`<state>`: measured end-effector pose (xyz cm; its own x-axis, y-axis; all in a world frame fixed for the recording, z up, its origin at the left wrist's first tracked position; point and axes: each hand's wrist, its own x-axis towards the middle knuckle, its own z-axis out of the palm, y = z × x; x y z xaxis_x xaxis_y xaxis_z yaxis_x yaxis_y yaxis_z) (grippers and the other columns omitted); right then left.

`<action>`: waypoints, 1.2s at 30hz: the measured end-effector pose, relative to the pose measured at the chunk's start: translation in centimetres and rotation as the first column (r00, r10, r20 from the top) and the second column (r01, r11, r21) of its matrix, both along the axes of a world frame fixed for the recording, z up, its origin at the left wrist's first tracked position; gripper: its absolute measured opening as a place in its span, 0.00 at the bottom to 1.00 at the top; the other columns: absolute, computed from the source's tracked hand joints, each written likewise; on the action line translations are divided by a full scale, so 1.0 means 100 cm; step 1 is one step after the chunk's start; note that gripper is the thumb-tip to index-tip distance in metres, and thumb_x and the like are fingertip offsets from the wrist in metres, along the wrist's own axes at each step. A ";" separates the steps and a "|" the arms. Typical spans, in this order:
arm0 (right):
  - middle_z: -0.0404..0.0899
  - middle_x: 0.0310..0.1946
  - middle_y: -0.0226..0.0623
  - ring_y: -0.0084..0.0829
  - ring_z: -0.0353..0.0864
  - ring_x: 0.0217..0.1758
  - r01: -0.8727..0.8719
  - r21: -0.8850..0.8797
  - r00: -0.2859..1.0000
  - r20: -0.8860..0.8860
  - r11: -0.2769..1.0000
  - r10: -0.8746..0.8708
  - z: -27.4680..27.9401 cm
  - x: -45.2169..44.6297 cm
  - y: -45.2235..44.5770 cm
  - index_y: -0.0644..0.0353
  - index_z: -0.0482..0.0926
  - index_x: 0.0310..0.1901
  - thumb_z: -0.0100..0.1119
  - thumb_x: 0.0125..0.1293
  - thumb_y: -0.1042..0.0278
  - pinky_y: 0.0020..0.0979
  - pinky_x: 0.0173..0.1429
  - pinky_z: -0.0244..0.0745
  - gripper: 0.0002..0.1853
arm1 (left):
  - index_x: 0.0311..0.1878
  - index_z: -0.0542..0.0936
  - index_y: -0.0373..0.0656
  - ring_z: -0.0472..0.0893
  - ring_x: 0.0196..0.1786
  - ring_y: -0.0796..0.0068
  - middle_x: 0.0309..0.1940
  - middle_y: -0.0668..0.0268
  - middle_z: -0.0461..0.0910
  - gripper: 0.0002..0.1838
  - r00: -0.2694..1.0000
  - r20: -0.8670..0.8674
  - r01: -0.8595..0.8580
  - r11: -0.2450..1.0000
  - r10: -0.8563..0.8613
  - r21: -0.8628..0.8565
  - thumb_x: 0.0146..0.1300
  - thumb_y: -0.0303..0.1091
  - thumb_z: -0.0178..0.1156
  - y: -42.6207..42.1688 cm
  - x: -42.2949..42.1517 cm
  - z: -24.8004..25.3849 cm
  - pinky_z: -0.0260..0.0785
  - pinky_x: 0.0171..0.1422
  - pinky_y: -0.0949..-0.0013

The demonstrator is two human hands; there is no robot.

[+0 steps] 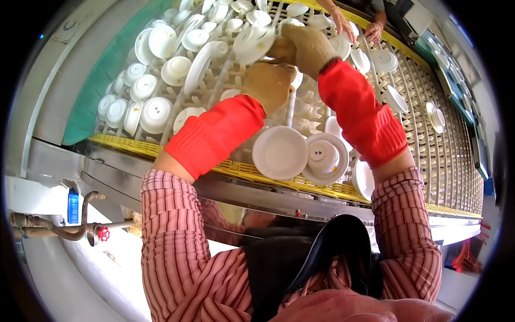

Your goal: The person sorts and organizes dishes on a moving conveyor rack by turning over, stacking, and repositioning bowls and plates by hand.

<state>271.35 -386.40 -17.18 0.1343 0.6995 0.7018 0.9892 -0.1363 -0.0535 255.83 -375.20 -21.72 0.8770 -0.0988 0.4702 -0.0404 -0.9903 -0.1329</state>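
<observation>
Both hands wear tan gloves with red cuffs and are close together over the rack of white dishes. My right hand point(308, 49) has its fingers curled at the edge of a motion-blurred white dish point(251, 44), which appears to be in its grip. Just below and to the left, my left hand point(268, 85) is closed, its fingertips out of sight. A bit of white crockery shows beside its knuckles, and I cannot tell if it is held. Nearer my body, a round white bowl point(279, 153) rests next to a stacked white cup and plate point(325, 160).
A pegged conveyor point(450, 155) with yellow edging carries several white plates and bowls, dense at the left. Another person's hands point(343, 26) reach in at the far side. A green sheet point(88, 110) lines the left wall; a metal ledge point(123, 174) runs along the front.
</observation>
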 end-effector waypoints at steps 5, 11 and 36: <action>0.87 0.44 0.48 0.56 0.90 0.49 0.139 0.015 0.973 -0.187 0.990 -0.134 -0.036 0.008 -0.065 0.56 0.83 0.61 0.68 0.72 0.61 0.56 0.51 0.86 0.19 | 0.53 0.86 0.45 0.89 0.50 0.46 0.50 0.53 0.90 0.10 0.995 -0.084 -0.079 0.894 0.046 -0.440 0.77 0.39 0.64 -0.011 -0.002 0.024 0.83 0.52 0.50; 0.91 0.59 0.52 0.51 0.90 0.62 0.197 -0.327 0.979 0.118 0.924 -0.166 -0.056 0.032 -0.128 0.55 0.80 0.75 0.77 0.69 0.56 0.51 0.66 0.85 0.34 | 0.67 0.85 0.44 0.88 0.62 0.54 0.60 0.57 0.89 0.20 0.893 -0.317 0.246 0.937 -0.319 -0.247 0.74 0.25 0.60 0.000 -0.043 0.059 0.80 0.69 0.60; 0.93 0.48 0.52 0.45 0.95 0.47 0.037 -0.522 0.728 -0.570 0.852 -0.381 -0.046 0.054 -0.189 0.63 0.87 0.67 0.75 0.69 0.38 0.47 0.56 0.87 0.38 | 0.63 0.88 0.44 0.89 0.61 0.47 0.61 0.54 0.91 0.23 0.914 -0.211 -0.371 0.501 0.348 -0.782 0.87 0.47 0.49 0.014 0.016 0.081 0.80 0.71 0.54</action>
